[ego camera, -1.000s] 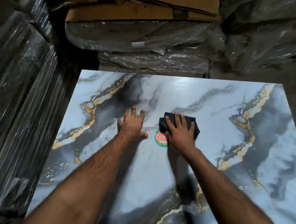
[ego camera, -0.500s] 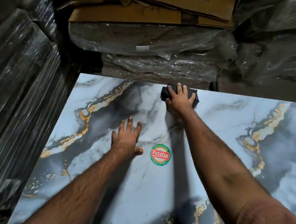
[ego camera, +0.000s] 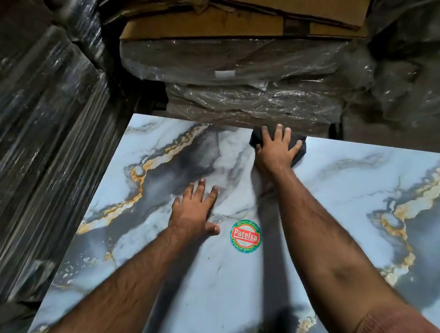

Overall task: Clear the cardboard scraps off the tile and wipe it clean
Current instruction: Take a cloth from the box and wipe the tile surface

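Right hand presses black cloth at tile edge (left hand spread flat).

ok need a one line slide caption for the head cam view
Right hand presses a dark cloth at the marble-patterned tile's far edge; left hand rests flat.

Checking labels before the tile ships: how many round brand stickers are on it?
1. The round sticker sits near the middle of the tile, just right of the left hand. The forearms may hide others.
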